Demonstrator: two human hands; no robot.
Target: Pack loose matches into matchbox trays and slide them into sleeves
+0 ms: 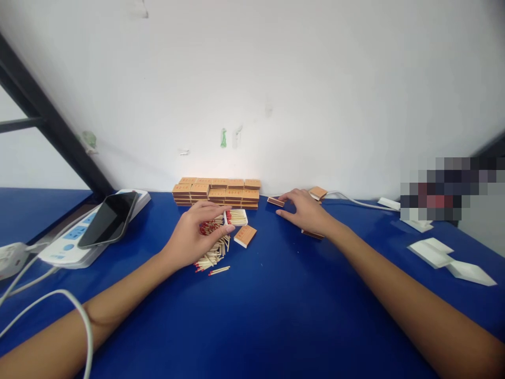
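Note:
My left hand (197,231) is over a heap of red-tipped matches (213,252). Its thumb and fingers close on the two sides of a white matchbox tray (245,218) filled with matches. An orange matchbox cover (245,236) lies just in front of that tray. To the right, my right hand (302,211) has its thumb and fingers apart, with the fingertips at the end of a matchbox (275,201). Another matchbox (317,192) sits behind this hand, and one more (313,234) is partly hidden under its wrist.
Stacked matchboxes (216,192) stand in rows against the white wall. On the left, a phone (108,218) rests on a power strip (71,247), and a white cable (84,316) passes over my left forearm. Folded white paper pieces (432,251) lie at the right.

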